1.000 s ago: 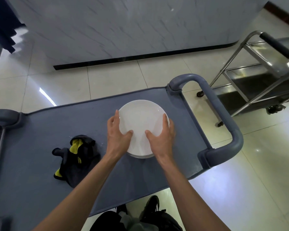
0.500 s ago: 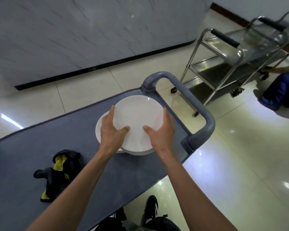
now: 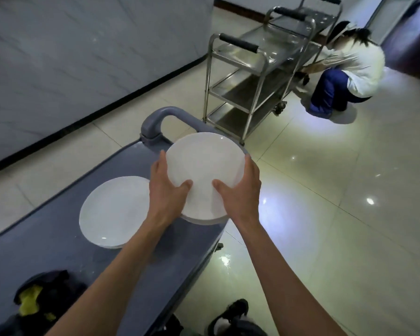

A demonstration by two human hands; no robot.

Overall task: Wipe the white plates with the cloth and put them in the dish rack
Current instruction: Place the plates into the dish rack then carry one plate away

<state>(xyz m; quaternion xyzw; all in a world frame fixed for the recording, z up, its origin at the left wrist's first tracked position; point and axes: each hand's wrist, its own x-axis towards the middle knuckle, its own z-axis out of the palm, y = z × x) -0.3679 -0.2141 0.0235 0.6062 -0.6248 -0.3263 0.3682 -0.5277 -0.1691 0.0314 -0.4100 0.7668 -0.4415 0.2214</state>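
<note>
A: Nearest item?
B: Dark crumpled cloth with yellow patches (image 3: 38,297), lying unused on the grey plastic cart deck (image 3: 58,258).

A: The grip?
B: Left hand (image 3: 166,190) and right hand (image 3: 240,192) clasp opposite rims of a round white plate (image 3: 204,163), thumbs on top, lifted over the cart's end. A second white plate (image 3: 112,212) rests on the deck beside it.

A: Step?
B: Judged: carrying. No dish rack in view; the steel trolley (image 3: 257,76) stands beyond, so a destination must be found
</note>
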